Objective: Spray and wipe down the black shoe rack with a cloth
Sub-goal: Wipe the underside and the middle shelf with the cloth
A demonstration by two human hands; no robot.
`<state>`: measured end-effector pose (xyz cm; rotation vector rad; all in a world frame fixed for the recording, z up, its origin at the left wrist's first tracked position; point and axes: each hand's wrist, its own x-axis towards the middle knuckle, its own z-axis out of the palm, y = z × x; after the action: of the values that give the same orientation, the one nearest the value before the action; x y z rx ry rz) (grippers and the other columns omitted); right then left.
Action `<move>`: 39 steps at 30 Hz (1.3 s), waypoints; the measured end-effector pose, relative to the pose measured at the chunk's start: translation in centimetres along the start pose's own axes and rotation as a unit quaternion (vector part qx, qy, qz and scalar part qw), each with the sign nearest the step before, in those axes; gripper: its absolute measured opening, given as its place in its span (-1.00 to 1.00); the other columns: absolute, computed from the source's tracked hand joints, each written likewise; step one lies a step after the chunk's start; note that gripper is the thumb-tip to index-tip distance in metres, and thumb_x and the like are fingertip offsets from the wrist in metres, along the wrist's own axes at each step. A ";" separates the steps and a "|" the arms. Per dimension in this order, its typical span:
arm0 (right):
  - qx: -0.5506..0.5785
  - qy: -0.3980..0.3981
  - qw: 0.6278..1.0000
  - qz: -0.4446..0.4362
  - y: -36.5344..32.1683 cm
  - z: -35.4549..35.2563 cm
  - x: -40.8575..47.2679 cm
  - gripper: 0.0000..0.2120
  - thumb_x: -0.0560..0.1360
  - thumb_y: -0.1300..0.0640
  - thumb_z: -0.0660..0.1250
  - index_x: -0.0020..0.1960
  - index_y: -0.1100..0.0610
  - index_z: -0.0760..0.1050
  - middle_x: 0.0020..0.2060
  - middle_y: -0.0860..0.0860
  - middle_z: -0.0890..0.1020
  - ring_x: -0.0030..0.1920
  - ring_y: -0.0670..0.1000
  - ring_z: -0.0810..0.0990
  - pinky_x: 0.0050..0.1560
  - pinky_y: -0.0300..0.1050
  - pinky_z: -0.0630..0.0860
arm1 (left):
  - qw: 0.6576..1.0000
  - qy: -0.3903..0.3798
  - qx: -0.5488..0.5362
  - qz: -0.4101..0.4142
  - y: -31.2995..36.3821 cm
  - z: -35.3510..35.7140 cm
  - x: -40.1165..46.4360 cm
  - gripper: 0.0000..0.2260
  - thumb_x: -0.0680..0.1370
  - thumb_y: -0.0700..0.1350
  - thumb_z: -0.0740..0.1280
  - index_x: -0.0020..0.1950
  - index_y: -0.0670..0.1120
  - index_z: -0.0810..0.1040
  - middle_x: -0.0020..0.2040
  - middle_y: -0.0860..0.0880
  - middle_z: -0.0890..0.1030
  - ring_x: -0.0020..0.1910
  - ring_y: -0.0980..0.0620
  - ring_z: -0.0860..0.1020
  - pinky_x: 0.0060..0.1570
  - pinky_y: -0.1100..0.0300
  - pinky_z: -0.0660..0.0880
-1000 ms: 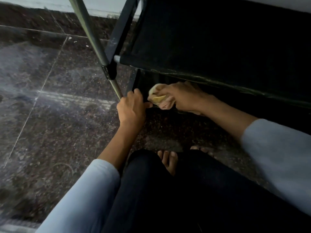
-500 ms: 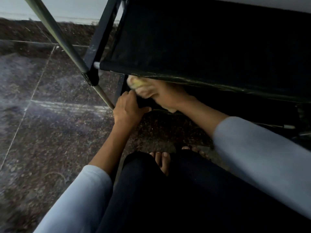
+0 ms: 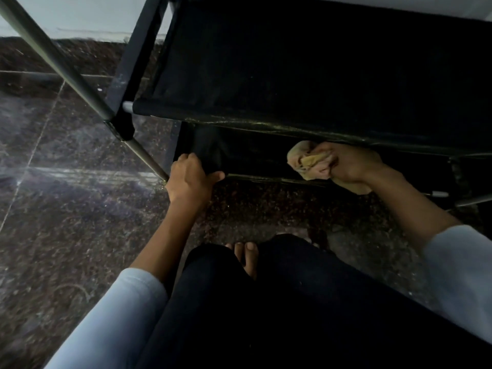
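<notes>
Hands at the lowest shelf of the shoe rack

Knees in dark trousers are seen nearest the camera, with bare toes showing between them on the speckled stone floor. Both forearms are stretched forward from pale sleeves. The left hand is curled over the left end of the bottom shelf of the black shoe rack, its fingers hooked over the dark fabric and its thumb laid along the front edge, beside the grey metal leg. The right hand is reached in under the upper shelf, fingers closed round a crumpled yellowish cloth, which is held against the lower shelf just below the front bar of the shelf above. Farther back, the broad black fabric shelf is stretched between dark uprights, and a pale wall is met by the floor.
</notes>
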<state>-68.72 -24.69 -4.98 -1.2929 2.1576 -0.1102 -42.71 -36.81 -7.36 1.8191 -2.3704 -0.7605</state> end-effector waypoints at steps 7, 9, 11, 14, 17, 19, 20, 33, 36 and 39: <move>0.053 0.012 0.998 -0.025 -8.2 1.1 0.8 -0.62 0.61 0.07 0.18 0.41 0.09 0.38 0.37 0.08 0.44 0.37 0.10 0.38 0.13 -0.36 0.30 | 0.999 0.027 -0.032 -0.007 -0.1 -0.1 0.3 -0.43 0.34 0.08 0.52 0.18 -0.23 0.45 0.14 -0.20 0.53 0.14 -0.20 0.50 -0.01 -0.08 0.47; 0.023 0.033 0.992 -0.123 -12.5 3.6 1.6 -0.60 0.59 0.02 0.15 0.43 -0.08 0.34 0.36 0.00 0.45 0.33 0.09 0.42 0.27 -0.14 0.33 | 0.999 0.035 -0.039 -0.013 -0.1 -0.1 0.4 -0.46 0.36 0.04 0.52 0.16 -0.25 0.46 0.12 -0.23 0.54 0.13 -0.22 0.50 -0.03 -0.04 0.44; -0.044 0.048 0.981 -0.184 -14.8 5.1 1.7 -0.55 0.56 -0.09 0.09 0.44 -0.28 0.22 0.38 -0.04 0.43 0.29 0.09 0.46 0.23 -0.01 0.38 | 0.998 0.036 -0.045 -0.012 -0.1 -0.1 0.4 -0.56 0.42 0.01 0.45 0.13 -0.26 0.48 0.12 -0.26 0.54 0.12 -0.25 0.50 -0.09 0.01 0.38; -0.069 0.060 0.984 -0.153 -13.3 5.3 1.2 -0.54 0.54 -0.15 0.07 0.44 -0.31 0.20 0.41 -0.07 0.40 0.32 0.11 0.45 0.23 0.01 0.37 | 0.999 0.024 -0.044 -0.016 -0.1 -0.2 0.2 -0.48 0.39 0.04 0.49 0.17 -0.25 0.44 0.15 -0.24 0.52 0.15 -0.23 0.48 -0.03 -0.04 0.42; -0.042 0.088 0.993 -0.062 -7.8 4.1 1.0 -0.63 0.52 -0.23 0.16 0.32 -0.30 0.37 0.32 -0.07 0.49 0.28 0.09 0.49 0.22 -0.01 0.39 | 0.999 0.015 -0.026 -0.031 0.4 -0.4 0.1 -0.41 0.36 0.04 0.51 0.22 -0.24 0.41 0.19 -0.23 0.50 0.19 -0.22 0.47 0.02 -0.09 0.44; -0.038 0.097 0.994 0.018 -4.3 3.0 -0.2 -0.67 0.51 -0.23 0.20 0.26 -0.29 0.43 0.27 -0.04 0.53 0.26 0.11 0.50 0.25 0.04 0.38 | 0.999 0.008 -0.029 -0.045 0.9 -0.6 0.0 -0.40 0.37 0.02 0.51 0.25 -0.25 0.38 0.22 -0.24 0.46 0.21 -0.23 0.45 0.06 -0.09 0.43; -0.046 0.107 0.992 0.054 -2.9 2.3 -1.0 -0.67 0.51 -0.20 0.23 0.26 -0.29 0.44 0.28 -0.02 0.53 0.28 0.12 0.47 0.28 0.08 0.34 | 0.998 0.002 -0.037 -0.059 1.2 -0.6 0.0 -0.38 0.37 0.01 0.51 0.27 -0.26 0.36 0.25 -0.24 0.44 0.23 -0.23 0.43 0.09 -0.09 0.42; -0.040 0.171 0.973 0.149 -3.1 1.1 -1.5 -0.66 0.62 0.05 0.11 0.32 0.10 0.46 0.30 0.16 0.50 0.29 0.20 0.46 0.20 -0.04 0.42 | 0.987 -0.066 -0.023 0.142 7.0 3.9 -1.5 -0.34 0.48 0.07 0.39 0.44 -0.23 0.26 0.41 -0.20 0.34 0.42 -0.16 0.27 0.41 -0.07 0.21; -0.022 0.127 0.992 -0.015 -6.7 3.1 -0.9 -0.68 0.58 -0.08 0.17 0.30 -0.09 0.47 0.28 0.03 0.50 0.28 0.16 0.46 0.10 -0.07 0.39 | 0.989 -0.081 -0.035 0.122 6.4 4.1 -1.3 -0.44 0.48 0.05 0.39 0.35 -0.22 0.36 0.31 -0.21 0.43 0.29 -0.21 0.41 0.23 -0.11 0.39; -0.015 0.118 0.993 0.007 -5.0 2.9 -0.6 -0.69 0.57 -0.07 0.19 0.26 -0.06 0.50 0.25 0.03 0.52 0.25 0.14 0.46 0.04 -0.08 0.36 | 0.990 -0.083 -0.014 0.110 5.9 4.6 -1.3 -0.44 0.50 0.08 0.35 0.37 -0.22 0.34 0.33 -0.23 0.43 0.30 -0.23 0.41 0.21 -0.13 0.41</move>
<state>-63.10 -26.06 -5.20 -1.3394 2.3746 -0.2366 -49.16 -32.97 -8.60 1.5033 -2.5899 -0.9446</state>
